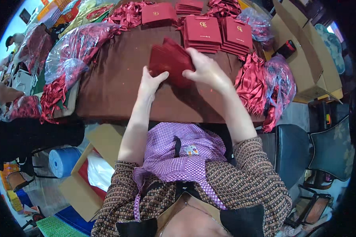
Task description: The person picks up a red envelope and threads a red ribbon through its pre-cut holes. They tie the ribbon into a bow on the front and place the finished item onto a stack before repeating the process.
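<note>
Over the brown-covered table (118,79) I hold a bunch of flat dark red paper gift bags (171,59), fanned a little apart at the top. My left hand (151,83) grips the lower left edge, its thumb across the front. My right hand (207,71) is closed on the right edge. Just beyond lie neat stacks of red gift bags with gold print: one stack (202,31) behind the held bunch, another stack (237,34) to its right, and a further stack (158,14) at the far side.
Red ribbons (251,81) lie in a bundle at the table's right edge, beside a clear plastic bag (280,79). More ribbons in plastic (81,45) lie on the left. Cardboard boxes stand at right (304,59) and lower left (81,185). Another person's arm (6,94) shows at far left.
</note>
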The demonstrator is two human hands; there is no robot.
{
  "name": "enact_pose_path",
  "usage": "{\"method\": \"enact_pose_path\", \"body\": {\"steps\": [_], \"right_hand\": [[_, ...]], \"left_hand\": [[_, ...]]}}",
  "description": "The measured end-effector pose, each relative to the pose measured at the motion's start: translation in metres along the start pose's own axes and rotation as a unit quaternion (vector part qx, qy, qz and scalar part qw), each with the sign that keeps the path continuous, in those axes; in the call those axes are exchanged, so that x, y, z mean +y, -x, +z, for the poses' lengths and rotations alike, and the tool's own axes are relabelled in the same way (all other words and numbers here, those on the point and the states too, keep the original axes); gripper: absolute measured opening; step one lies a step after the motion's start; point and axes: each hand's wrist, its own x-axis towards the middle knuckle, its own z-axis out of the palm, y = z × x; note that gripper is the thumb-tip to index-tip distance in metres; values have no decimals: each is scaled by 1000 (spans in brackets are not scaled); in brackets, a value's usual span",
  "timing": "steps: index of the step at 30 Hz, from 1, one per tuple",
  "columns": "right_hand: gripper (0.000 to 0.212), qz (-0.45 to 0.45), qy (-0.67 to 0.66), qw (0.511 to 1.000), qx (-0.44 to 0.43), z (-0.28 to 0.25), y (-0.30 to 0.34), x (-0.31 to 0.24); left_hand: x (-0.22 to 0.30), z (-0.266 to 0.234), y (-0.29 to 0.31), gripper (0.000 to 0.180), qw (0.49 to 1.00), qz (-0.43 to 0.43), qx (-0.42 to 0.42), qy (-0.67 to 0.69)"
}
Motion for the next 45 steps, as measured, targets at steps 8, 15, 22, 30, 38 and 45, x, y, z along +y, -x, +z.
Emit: {"method": "enact_pose_path", "body": {"steps": [8, 15, 22, 30, 38, 45], "right_hand": [[62, -3, 38, 999, -18, 14, -4, -9], [65, -42, 72, 996, -45, 17, -8, -18], [84, -72, -20, 997, -20, 18, -2, -6], [102, -113, -384, 900, 172, 80, 16, 42], [65, -124, -171, 940, 268, 112, 20, 33], [62, -300, -31, 887, 349, 99, 13, 24]], "left_hand": [[32, 0, 3, 52, 976, 198, 94, 10], [52, 12, -23, 43, 981, 161, 34, -98], [42, 12, -28, 26, 968, 199, 87, -129], [31, 17, -34, 10, 972, 220, 86, -1], [23, 12, -32, 8, 963, 244, 80, 84], [31, -3, -23, 30, 960, 229, -1, 162]]}}
